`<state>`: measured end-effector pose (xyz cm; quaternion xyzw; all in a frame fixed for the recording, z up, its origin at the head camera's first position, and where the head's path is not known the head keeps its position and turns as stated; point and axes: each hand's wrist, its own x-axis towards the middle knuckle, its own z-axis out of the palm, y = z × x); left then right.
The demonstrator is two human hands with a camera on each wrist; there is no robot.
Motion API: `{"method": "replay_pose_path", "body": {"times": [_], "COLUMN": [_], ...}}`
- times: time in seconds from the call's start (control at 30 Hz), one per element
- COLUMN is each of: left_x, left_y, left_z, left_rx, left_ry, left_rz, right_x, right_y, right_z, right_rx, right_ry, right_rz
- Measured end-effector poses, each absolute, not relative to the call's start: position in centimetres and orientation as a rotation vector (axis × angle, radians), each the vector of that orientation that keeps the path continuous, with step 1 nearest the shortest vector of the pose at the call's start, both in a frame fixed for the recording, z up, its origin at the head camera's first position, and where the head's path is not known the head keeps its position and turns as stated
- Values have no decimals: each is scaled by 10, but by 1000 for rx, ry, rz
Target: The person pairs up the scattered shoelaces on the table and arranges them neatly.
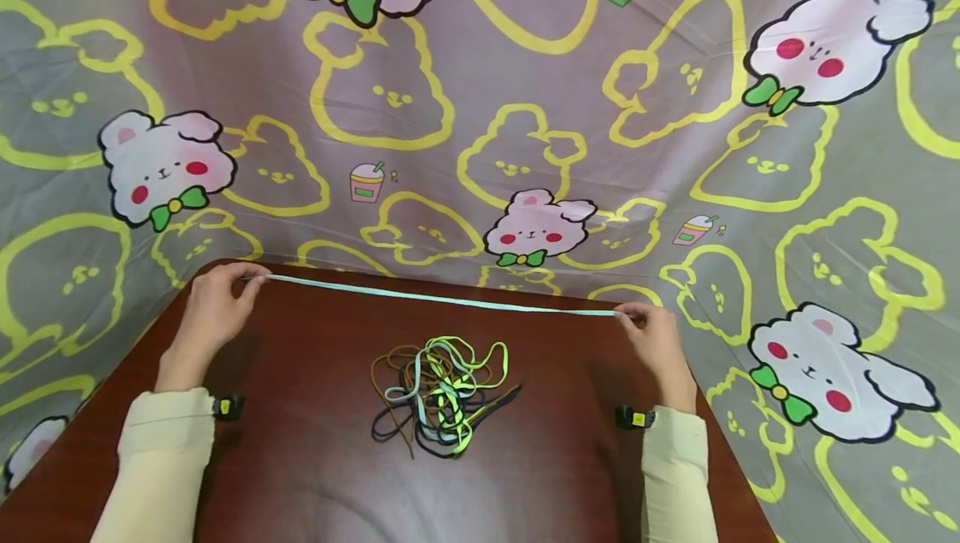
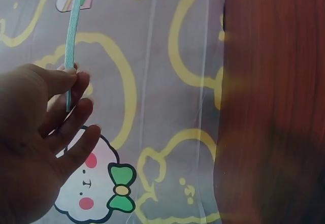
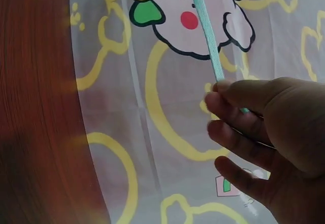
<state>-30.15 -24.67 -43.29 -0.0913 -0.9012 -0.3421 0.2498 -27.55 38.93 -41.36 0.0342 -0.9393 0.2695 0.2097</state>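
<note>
Two hands, the left hand (image 1: pixel 213 305) and the right hand (image 1: pixel 658 344), pinch opposite ends of the pale teal lace (image 1: pixel 442 299), its long axis running straight left to right beyond the tangled laces (image 1: pixel 447 399) on the worktop (image 1: pixel 300 409), neither nearer its middle, its right tip mostly hidden.

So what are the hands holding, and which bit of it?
A flat turquoise lace: the left hand pinches it near one end, and the right hand pinches it near the other.
</note>
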Motion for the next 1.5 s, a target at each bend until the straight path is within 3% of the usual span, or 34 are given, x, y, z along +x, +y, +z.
{"method": "replay_pose_path", "body": {"times": [0.3, 0.67, 1.5], "left_x": [-314, -338, -395], "left_y": [-258, -273, -262], "left_z": [-434, -454, -500], "left_rx": [-303, -186, -208], "left_ry": [-2431, -2619, -2866], "left_rz": [-872, -887, -880], "right_x": [-290, -322, -369], "right_y": [394, 396, 399], "right_z": [-414, -440, -490], "right_rx": [62, 115, 16], "right_ry": [-2749, -2802, -3009], "right_rz": [635, 656, 587]}}
